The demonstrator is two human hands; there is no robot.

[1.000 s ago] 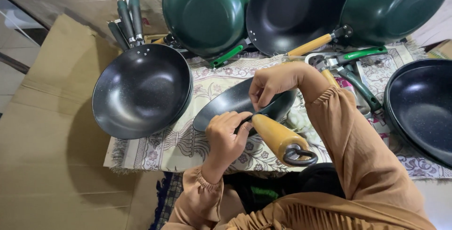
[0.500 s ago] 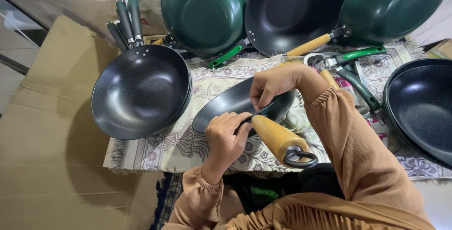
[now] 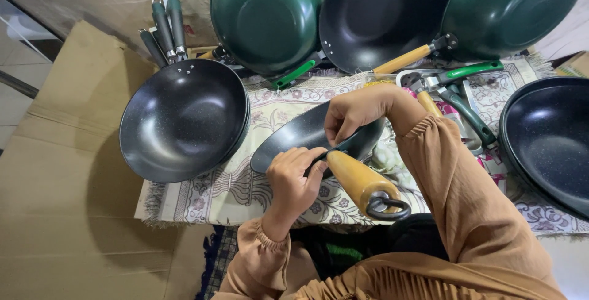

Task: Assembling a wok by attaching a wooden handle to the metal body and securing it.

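Nearest the camera, flattened brown cardboard is covering the floor, and a patterned cloth with a fringed edge is lying over it, carrying the pans.

The left hand is reaching in from below, wrist bent, its fingers curled and pressing together around the spot where the wooden handle is meeting a small dark pan. The right hand is arching over from the right in a tan sleeve, its fingers pinching the pan's rim close to the handle joint. The pan is sitting tilted on the cloth between the two hands, glossy black inside, its tan handle pointing toward the person and ending in a black metal ring.

To the left a larger speckled black pan is resting on the cloth. Another dark pan is lying at the right edge. Farther back, two green pans and a black one are leaning against the wall.
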